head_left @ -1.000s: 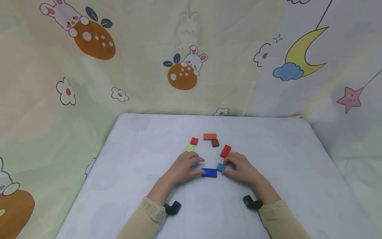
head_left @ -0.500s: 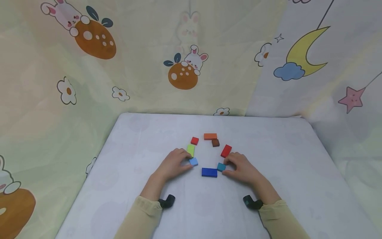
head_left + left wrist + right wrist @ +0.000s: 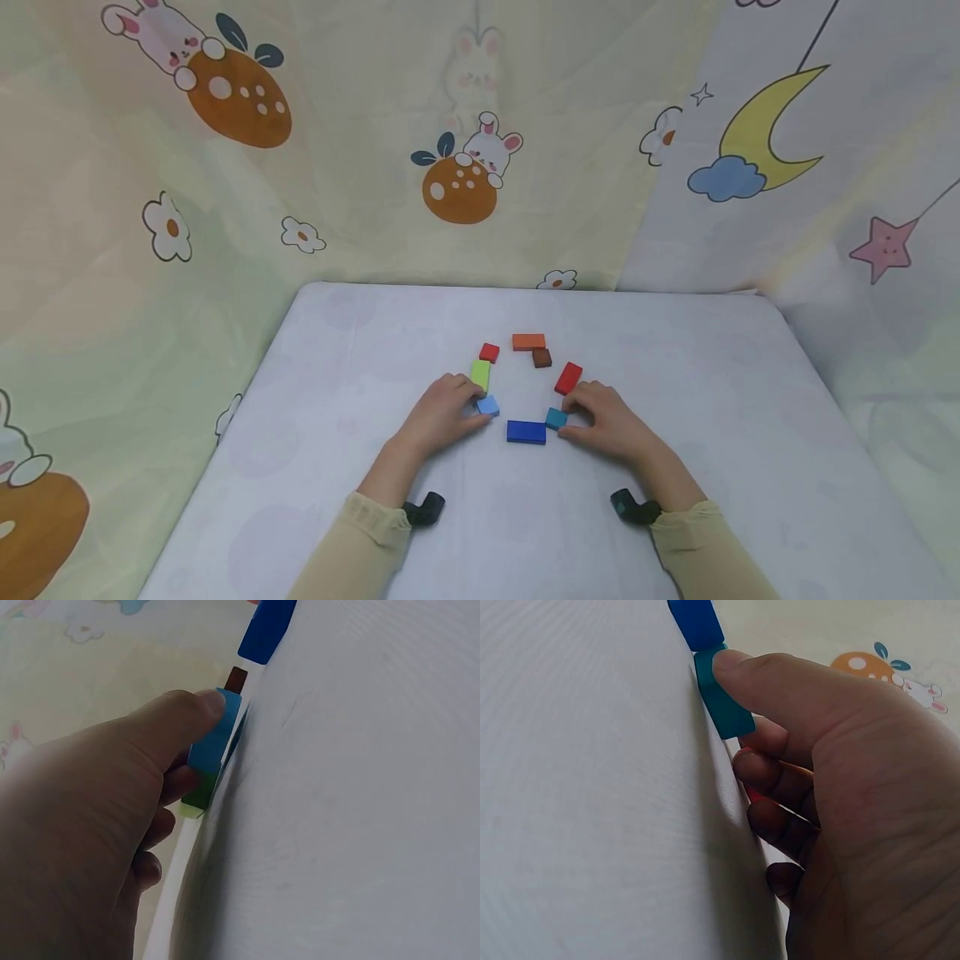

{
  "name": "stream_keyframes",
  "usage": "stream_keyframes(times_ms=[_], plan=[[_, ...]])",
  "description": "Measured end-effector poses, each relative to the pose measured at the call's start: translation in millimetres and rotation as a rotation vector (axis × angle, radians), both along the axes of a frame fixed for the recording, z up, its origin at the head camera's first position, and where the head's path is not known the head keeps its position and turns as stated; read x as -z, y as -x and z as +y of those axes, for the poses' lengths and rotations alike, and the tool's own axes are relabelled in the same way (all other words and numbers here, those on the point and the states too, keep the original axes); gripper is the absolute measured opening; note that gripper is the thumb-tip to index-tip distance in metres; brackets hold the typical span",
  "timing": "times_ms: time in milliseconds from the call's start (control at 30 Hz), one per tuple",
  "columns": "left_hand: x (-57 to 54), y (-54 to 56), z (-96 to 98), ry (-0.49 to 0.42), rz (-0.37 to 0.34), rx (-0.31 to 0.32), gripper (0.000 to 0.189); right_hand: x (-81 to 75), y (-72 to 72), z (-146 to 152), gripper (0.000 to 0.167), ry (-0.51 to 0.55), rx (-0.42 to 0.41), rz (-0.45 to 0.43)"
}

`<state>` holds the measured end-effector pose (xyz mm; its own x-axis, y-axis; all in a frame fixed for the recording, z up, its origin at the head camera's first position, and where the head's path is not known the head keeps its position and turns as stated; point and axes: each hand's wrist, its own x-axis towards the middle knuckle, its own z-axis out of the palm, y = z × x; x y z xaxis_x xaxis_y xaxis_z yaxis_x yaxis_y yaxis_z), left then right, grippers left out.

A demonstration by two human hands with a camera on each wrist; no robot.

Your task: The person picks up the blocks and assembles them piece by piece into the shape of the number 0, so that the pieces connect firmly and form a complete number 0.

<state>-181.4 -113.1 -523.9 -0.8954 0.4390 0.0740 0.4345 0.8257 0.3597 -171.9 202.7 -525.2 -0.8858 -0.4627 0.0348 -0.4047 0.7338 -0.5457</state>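
Note:
My left hand (image 3: 441,414) pinches a light blue block (image 3: 488,406) between thumb and fingers, low over the white tabletop. In the left wrist view the thumb lies along the upper end of this light blue block (image 3: 211,742). A lime green block (image 3: 481,376) lies just beyond it. On the other side, my right hand (image 3: 609,419) pinches a teal block (image 3: 556,418), seen in the right wrist view with the thumb on the teal block (image 3: 721,697). Its corner is right at the end of a long dark blue block (image 3: 527,432), which lies between the hands.
Farther back, a red square block (image 3: 489,353), an orange block (image 3: 528,342) and a brown block (image 3: 542,358) form the ring's far side. A red oblong block (image 3: 568,378) lies beyond the right fingers. A patterned cloth (image 3: 375,167) hangs behind the white table (image 3: 360,333).
My left hand drew back left from near the dark blue block and took hold of the light blue block, then shifted it slightly right. The right hand stays at the teal block.

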Motion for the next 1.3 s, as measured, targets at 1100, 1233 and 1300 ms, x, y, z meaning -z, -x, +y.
stream_keyframes(times_ms=[1100,1233,1300], plan=[[5.2,-3.4,5.0,-0.059,-0.088,0.095,0.04,-5.3,2.1,2,0.024,0.089,0.177,-0.002],[8.3,-2.0,4.1,-0.067,-0.081,0.106,0.04,-7.6,9.0,6,0.042,0.066,0.278,-0.044],[9.0,-1.5,3.2,-0.066,-0.078,0.109,0.04,-6.9,13.1,6,0.058,0.039,0.302,-0.083]])
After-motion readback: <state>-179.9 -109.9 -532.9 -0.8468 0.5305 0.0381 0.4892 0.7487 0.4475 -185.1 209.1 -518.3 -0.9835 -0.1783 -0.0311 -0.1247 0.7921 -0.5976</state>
